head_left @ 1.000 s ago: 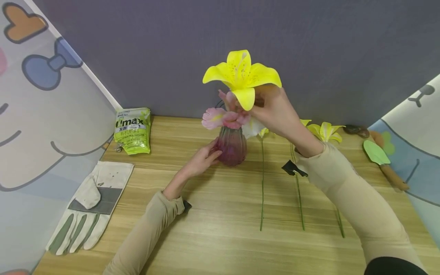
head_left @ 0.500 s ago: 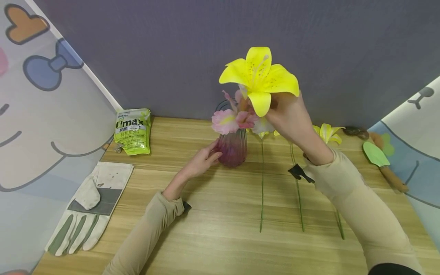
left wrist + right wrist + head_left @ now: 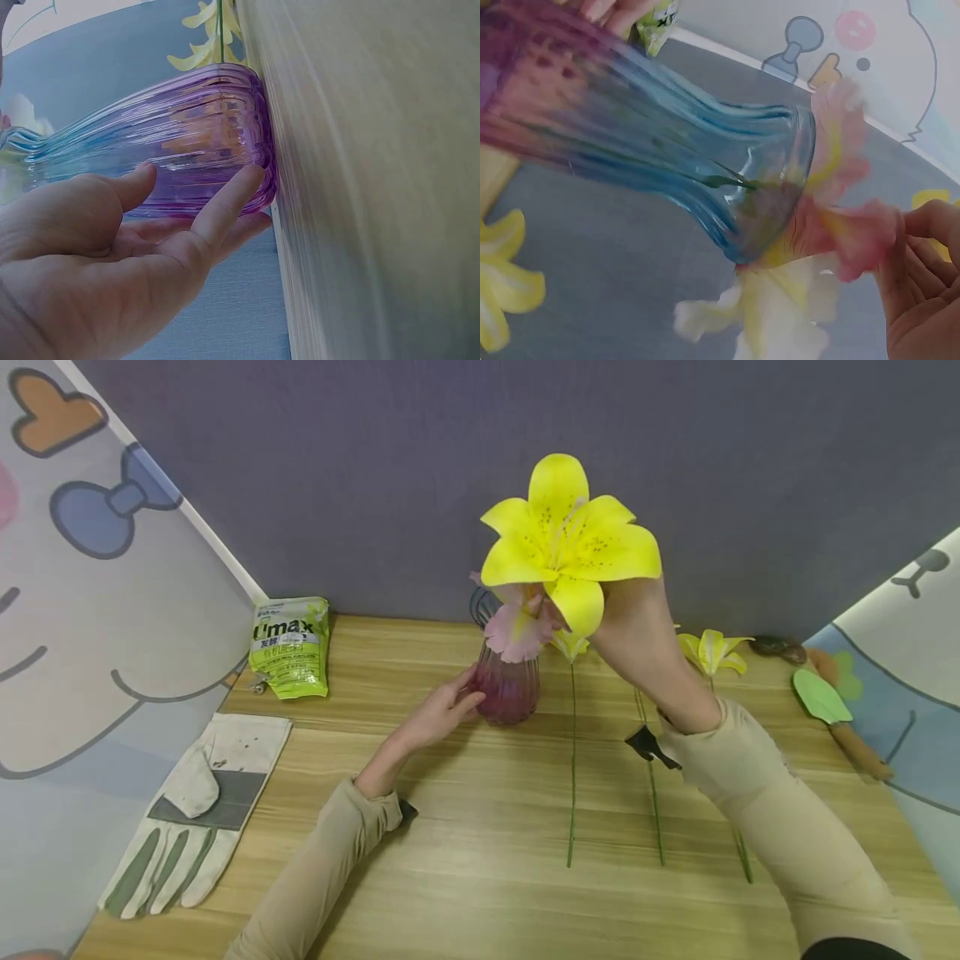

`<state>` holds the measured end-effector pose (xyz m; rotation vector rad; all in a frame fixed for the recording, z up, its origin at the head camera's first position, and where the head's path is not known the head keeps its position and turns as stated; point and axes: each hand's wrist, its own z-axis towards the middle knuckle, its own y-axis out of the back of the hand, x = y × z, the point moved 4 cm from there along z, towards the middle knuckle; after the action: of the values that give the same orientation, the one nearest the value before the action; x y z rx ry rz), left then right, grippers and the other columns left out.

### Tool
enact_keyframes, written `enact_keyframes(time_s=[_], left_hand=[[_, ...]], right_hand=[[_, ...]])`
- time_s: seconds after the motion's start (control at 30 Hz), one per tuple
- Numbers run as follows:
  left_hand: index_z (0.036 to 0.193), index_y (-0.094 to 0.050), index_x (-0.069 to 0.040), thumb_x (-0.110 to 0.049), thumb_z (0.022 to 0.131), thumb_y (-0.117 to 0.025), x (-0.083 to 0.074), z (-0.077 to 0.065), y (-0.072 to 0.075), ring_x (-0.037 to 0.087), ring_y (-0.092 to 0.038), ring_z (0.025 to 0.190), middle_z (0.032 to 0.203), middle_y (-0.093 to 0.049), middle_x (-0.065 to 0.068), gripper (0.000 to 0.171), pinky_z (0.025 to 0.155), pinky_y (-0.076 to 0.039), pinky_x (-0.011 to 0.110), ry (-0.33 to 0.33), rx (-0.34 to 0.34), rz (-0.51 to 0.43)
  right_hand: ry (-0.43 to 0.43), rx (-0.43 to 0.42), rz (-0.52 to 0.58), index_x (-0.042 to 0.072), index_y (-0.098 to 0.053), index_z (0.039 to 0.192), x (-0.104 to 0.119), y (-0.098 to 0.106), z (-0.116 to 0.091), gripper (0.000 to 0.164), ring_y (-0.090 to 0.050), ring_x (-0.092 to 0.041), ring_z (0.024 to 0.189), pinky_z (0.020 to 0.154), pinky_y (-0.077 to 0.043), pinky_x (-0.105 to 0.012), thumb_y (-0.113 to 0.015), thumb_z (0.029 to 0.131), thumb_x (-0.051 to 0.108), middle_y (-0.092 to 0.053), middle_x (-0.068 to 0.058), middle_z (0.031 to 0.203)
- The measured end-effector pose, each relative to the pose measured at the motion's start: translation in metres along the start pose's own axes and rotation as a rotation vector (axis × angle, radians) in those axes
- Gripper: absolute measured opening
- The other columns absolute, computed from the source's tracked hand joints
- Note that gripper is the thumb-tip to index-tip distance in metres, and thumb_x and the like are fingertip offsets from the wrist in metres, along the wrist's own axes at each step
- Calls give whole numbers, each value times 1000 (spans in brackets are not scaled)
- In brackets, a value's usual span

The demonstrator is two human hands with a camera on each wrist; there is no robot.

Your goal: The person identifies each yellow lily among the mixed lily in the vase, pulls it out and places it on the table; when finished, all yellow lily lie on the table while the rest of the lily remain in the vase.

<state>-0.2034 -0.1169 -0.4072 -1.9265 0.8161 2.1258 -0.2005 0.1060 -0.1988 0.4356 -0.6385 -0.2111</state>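
A ribbed glass vase (image 3: 508,689), purple at the base and blue toward its neck, stands upright on the wooden table. My left hand (image 3: 438,714) holds its lower part from the left, thumb and fingers around the glass (image 3: 202,142). At the vase mouth, my right hand (image 3: 922,277) pinches a petal of a pink flower (image 3: 859,232). A white flower (image 3: 787,307) hangs out of the mouth beside it, and green stems show inside the glass. In the head view a large yellow lily (image 3: 566,543) covers the right fingertips; its stem is hidden.
Several yellow lilies, one near the right forearm (image 3: 711,652), lie with long green stems toward me. A green fertiliser pouch (image 3: 291,647) and a work glove (image 3: 202,810) are at the left. At the right lie a green trowel (image 3: 821,695) and dark stones (image 3: 776,646).
The yellow lily has shifted right and now faces the head camera more fully. My right hand moved right, and the pink flower swung right and lower. My left hand stayed on the vase.
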Motion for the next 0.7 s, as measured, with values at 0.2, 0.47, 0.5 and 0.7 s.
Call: enact_keyframes(time_s=[0.2,0.47,0.5,0.7], left_hand=[[165,-14,13,-3,116,-45,-1,0,0,46,-49,143,162,-38,35,61,107,-57,46,-12,0,5],[166,-12,12,-2,115,-45,1,1,0,44,-44,147,165,-34,33,62,108,-56,44,6,-2,0],[166,-12,11,-2,115,-45,1,1,0,44,-43,148,165,-33,33,62,109,-56,44,8,-2,-2],[166,-12,11,-1,115,-46,2,1,1,43,-41,149,166,-32,32,62,109,-56,45,19,-3,-16]], right_hand=[[-147,-25,-67,-6,-62,93,-15,-2,-7,15,-47,-18,72,65,-38,-26,-76,96,-1,-54,-13,79],[-277,-153,212,-8,-71,110,-34,-6,-21,12,-76,-16,83,78,-67,-27,-72,101,-1,-77,-15,98],[-262,-175,250,-9,-70,113,-36,-7,-22,13,-77,-19,83,77,-68,-29,-71,101,-3,-78,-15,99],[-238,-280,313,-8,-74,115,-43,-9,-30,17,-76,-19,87,80,-66,-28,-73,98,-6,-79,-7,99]])
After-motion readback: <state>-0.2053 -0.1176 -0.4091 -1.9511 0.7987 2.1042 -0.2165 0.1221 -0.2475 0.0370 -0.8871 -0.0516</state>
